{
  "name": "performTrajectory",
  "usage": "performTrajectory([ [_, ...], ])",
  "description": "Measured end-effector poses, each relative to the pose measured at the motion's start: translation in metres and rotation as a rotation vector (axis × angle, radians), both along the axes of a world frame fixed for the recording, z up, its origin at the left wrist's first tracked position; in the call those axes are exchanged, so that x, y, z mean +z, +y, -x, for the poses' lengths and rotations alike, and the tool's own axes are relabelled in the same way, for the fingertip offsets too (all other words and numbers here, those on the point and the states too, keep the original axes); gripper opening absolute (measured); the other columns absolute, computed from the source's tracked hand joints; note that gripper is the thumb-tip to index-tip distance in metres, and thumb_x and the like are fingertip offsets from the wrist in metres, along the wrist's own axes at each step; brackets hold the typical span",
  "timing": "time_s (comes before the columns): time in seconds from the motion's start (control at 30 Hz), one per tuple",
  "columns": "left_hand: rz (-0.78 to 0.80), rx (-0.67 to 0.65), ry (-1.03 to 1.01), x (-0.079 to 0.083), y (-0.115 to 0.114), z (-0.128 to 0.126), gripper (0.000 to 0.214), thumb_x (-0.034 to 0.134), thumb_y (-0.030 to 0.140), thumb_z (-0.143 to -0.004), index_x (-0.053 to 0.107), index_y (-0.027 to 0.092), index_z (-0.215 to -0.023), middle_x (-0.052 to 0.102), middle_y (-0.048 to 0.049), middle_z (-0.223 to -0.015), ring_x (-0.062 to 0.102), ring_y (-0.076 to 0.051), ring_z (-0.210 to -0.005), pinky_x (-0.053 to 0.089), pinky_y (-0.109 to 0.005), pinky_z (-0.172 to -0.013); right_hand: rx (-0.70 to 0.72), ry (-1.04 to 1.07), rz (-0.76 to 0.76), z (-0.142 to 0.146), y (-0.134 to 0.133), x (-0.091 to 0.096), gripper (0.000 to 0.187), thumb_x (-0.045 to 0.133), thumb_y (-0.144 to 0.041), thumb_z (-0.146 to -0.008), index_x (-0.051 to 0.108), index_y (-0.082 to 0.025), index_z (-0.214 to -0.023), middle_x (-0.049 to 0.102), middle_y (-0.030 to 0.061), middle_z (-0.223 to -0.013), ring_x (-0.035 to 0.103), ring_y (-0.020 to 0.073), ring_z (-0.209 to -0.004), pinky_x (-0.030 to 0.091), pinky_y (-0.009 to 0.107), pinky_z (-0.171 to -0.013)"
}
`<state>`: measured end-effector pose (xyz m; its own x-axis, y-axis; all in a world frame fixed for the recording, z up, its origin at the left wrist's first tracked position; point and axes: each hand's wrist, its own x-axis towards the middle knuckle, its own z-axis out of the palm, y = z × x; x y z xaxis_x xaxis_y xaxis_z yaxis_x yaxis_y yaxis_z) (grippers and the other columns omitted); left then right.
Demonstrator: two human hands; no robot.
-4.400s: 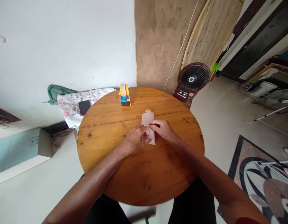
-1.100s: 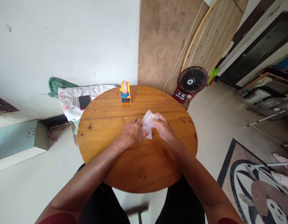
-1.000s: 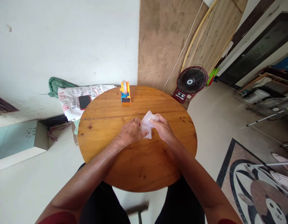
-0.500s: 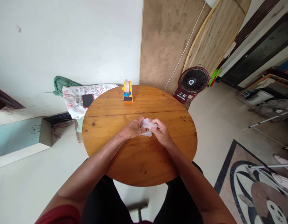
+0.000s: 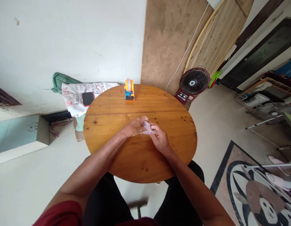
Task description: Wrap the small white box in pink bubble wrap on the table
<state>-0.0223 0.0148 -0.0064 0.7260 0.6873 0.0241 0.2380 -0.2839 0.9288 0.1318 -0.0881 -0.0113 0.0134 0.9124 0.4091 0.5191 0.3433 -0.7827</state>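
Note:
A small crumpled piece of thin, whitish translucent plastic [image 5: 147, 126] is between my hands over the middle of the round wooden table [image 5: 140, 160]. My left hand [image 5: 136, 126] grips its left side, fingers curled round it. At its right side, my right hand [image 5: 160, 137] pinches it, thumb and fingers closed. Parts of the plastic are hidden by the fingers, so its full shape cannot be made out. Beyond the hands, near the table's far edge, stands an orange and blue tape dispenser [image 5: 129, 91] with a roll of tape in it.
Left of the table, a dark phone-like object [image 5: 88, 99] lies on a white printed sack [image 5: 74, 100]. A dark red fan [image 5: 194, 82] stands behind the table on the right. The white wall [image 5: 88, 40] rises behind. A panda-patterned mat [image 5: 251, 188] lies on the floor at right.
The plastic looks more bunched between my hands, with less of it showing. My right hand has shifted slightly towards the left one. The view has moved slightly.

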Motion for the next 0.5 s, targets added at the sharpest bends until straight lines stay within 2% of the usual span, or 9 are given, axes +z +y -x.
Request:
performTrajectory([
  [0.13,-0.010,-0.064,0.038,0.007,0.002,0.008,0.024,0.057,0.022,-0.067,0.045,0.021,-0.088,0.049,0.0045,-0.072,0.046,-0.012,-0.064,0.036,-0.023,-0.056,0.035,-0.028,-0.009,-0.001,-0.001,-0.001,0.007,0.052,-0.026,-0.088,0.058,-0.027,-0.092,0.067,0.0068,-0.124,0.059,0.0224,-0.121,0.040,0.040,-0.108],
  [0.27,-0.061,-0.145,0.100,0.018,0.005,0.021,0.040,0.064,0.029,-0.066,0.053,0.020,-0.104,0.057,0.0015,-0.083,0.053,-0.014,-0.072,0.042,-0.024,-0.062,0.086,-0.017,-0.052,-0.005,0.002,-0.002,0.009,0.051,-0.023,-0.088,0.058,-0.025,-0.093,0.066,0.0090,-0.125,0.058,0.0219,-0.123,0.037,0.041,-0.111],
  [0.4,-0.122,-0.186,0.186,0.027,0.007,0.029,0.051,0.065,0.032,-0.067,0.056,0.023,-0.116,0.063,-0.0015,-0.101,0.059,-0.018,-0.090,0.045,-0.024,-0.070,0.111,0.003,0.013,-0.012,0.005,0.000,0.010,0.054,-0.024,-0.087,0.059,-0.025,-0.095,0.066,0.0076,-0.126,0.060,0.0222,-0.120,0.044,0.038,-0.103],
  [0.5,-0.117,-0.172,0.205,0.026,0.005,0.027,0.045,0.065,0.032,-0.068,0.056,0.023,-0.111,0.063,0.0000,-0.095,0.059,-0.017,-0.087,0.044,-0.024,-0.069,0.076,0.012,0.078,-0.016,0.006,0.004,0.009,0.056,-0.029,-0.086,0.059,-0.026,-0.094,0.066,0.0059,-0.125,0.064,0.0221,-0.110,0.048,0.036,-0.095],
])
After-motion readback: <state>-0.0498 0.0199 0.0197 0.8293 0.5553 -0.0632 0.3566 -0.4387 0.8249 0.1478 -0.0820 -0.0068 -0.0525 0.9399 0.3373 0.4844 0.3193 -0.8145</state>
